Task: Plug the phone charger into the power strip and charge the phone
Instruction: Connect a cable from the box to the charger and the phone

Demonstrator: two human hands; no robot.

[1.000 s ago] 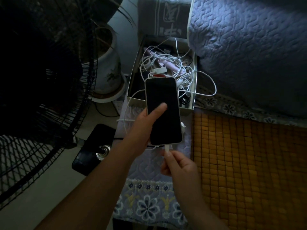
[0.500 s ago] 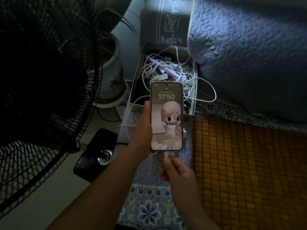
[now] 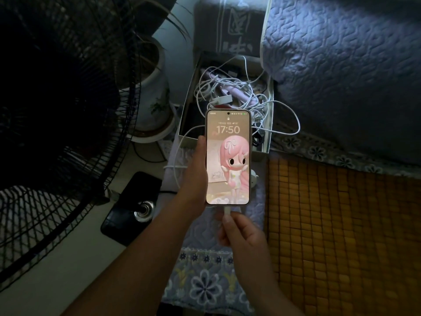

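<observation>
My left hand (image 3: 195,176) grips the phone (image 3: 227,158) by its left edge, screen up and lit, showing 17:50 over a pink cartoon figure. My right hand (image 3: 241,238) pinches the white charger cable plug (image 3: 227,210), which sits in the port at the phone's bottom edge. A white cable (image 3: 176,165) loops out to the left of the phone. The power strip is hidden; I cannot tell where it lies.
An open box (image 3: 270,124) full of tangled white cables stands behind the phone. A black fan (image 3: 57,110) with its base (image 3: 132,208) fills the left. A potted plant (image 3: 150,92) is beyond it. A bamboo mat (image 3: 341,236) and quilt (image 3: 341,65) lie right.
The phone's screen went from dark to lit. My left thumb slid off the screen to the phone's edge. The right hand still holds the plug at the phone's bottom.
</observation>
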